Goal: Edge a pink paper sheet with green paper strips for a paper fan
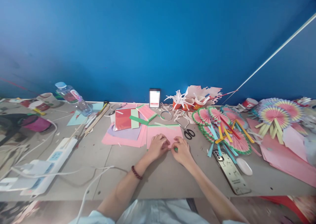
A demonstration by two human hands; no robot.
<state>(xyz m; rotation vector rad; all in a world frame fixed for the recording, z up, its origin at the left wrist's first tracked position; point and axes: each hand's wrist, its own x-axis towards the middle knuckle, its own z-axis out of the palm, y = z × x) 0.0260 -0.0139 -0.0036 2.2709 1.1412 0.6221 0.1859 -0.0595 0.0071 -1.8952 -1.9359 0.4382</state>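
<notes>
While a pleated pink paper lay farther back on the table, the left hand rested at the near edge of a pink sheet, fingers curled and narrow; whether they pinched it could not be told. The sheet lay flat near the table's middle, its far edge toward the blue wall. Its long axis seemed to run left to right, though the slanted view left that unsure. It looked light, thin, bendable and easily creased, probably best taken by the near edge between thumb and fingertips. The right hand had thumb and finger drawn close by a green bit there, grip uncertain. Black scissors lay just beyond, rightward.
</notes>
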